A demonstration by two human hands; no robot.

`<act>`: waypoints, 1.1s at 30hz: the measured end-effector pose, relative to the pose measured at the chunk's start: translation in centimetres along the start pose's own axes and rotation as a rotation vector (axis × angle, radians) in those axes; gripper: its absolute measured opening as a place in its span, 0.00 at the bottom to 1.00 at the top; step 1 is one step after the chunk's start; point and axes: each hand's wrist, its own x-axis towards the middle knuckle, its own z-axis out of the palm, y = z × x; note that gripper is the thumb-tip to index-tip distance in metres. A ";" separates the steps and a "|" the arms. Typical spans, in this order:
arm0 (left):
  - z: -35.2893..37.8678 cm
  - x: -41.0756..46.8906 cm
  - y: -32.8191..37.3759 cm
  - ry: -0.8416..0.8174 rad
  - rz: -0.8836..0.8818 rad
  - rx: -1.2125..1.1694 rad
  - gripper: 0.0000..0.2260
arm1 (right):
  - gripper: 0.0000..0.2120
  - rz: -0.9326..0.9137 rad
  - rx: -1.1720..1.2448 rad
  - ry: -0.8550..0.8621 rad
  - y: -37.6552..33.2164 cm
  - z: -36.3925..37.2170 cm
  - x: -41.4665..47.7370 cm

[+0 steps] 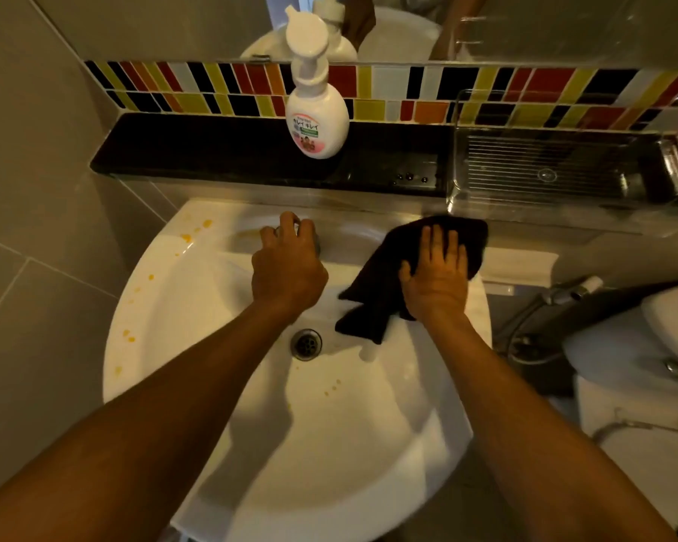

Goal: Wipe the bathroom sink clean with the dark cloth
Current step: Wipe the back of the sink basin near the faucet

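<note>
Early on, by my reading: right hand point(435, 275) flat, fingers spread, pressing cloth point(392, 275) on sink point(368, 444) back-right rim; left hand point(288, 264) curled over tap; orange spots point(186, 237) along left rim and bowl unwiped.

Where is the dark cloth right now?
In the head view, the dark cloth lies on the sink's right rear rim, pressed flat under the right hand, draping toward the drain.
</note>
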 end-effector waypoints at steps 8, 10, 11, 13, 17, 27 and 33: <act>-0.3 -0.3 0.1 -0.022 0.004 -0.029 0.19 | 0.34 0.225 0.079 -0.042 2.9 -1.4 -13.2; -0.3 -0.3 0.1 -0.030 0.001 -0.029 0.20 | 0.33 0.260 0.118 -0.061 2.8 -1.3 -15.5; -0.3 -0.3 0.1 -0.033 0.002 -0.030 0.20 | 0.32 0.274 0.125 -0.070 2.7 -1.2 -15.7; -0.3 -0.3 0.1 -0.029 0.005 -0.037 0.20 | 0.32 0.283 0.093 -0.065 2.7 -1.0 -14.6; 0.0 -0.2 -0.1 -0.019 0.003 -0.053 0.20 | 0.30 0.199 0.013 -0.075 3.2 -1.2 -8.8; 0.3 0.0 -0.3 -0.001 0.013 -0.054 0.21 | 0.27 -0.069 -0.140 0.062 -1.4 0.3 1.2; 0.4 0.1 0.0 0.011 -0.016 -0.038 0.18 | 0.26 -0.403 -0.194 0.010 -7.5 1.7 2.0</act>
